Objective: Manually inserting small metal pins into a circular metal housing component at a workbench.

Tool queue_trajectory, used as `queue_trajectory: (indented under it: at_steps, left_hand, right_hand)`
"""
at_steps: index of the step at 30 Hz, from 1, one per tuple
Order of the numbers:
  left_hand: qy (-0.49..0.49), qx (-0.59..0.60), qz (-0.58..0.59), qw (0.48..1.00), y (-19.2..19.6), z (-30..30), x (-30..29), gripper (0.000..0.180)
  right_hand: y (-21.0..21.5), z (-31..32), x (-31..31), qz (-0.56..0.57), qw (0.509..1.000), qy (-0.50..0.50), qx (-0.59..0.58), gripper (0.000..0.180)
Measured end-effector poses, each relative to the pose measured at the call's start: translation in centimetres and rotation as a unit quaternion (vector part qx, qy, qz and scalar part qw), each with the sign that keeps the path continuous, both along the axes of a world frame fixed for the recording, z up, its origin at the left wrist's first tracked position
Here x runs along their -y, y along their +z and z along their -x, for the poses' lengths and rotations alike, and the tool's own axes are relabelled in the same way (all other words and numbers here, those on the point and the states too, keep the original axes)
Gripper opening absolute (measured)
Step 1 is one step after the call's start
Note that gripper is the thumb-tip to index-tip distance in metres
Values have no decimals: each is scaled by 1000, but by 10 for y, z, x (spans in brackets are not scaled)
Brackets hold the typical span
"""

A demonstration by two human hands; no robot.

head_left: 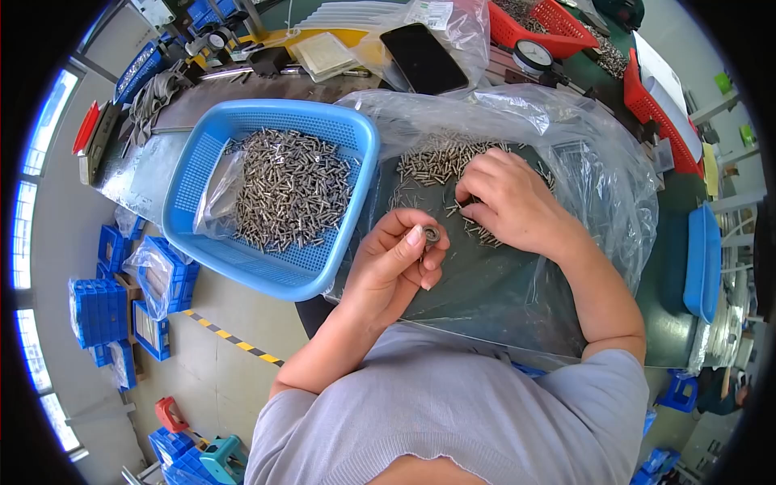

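Note:
My left hand is closed on a small round metal ring, pinched between thumb and fingers just in front of my body. Over a loose pile of small metal pins on the dark green work surface, my right hand has its fingers curled and thumb pressed in. What its fingertips hold is too small to make out. More pins lie under and beside that hand. To the left stands a blue perforated basket with a heap of short metal pins and a clear plastic bag inside.
Crumpled clear plastic sheeting surrounds the pile. Behind it lie a black phone and a dial gauge. Red baskets stand at the back right, and a blue tray sits at the right edge. Blue crates are stacked on the floor.

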State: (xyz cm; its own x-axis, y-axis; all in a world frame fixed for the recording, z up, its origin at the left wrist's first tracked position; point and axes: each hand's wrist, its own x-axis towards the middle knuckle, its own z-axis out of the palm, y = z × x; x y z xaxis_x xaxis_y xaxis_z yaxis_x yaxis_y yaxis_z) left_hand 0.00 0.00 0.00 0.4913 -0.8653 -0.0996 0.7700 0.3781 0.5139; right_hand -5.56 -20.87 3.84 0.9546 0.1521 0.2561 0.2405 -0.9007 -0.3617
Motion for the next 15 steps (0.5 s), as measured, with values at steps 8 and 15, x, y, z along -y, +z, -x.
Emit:
queue_trajectory:
  at_steps: [8,15]
  left_hand:
    - [-1,0,-7,1000,2,0,1,18]
    - [-7,-1,-13,1000,1,0,-1,18]
  right_hand:
    - [-4,1,-3,38,999,-14,22,13]
    - [24,8,-16,-294,950,-2,-102,8]
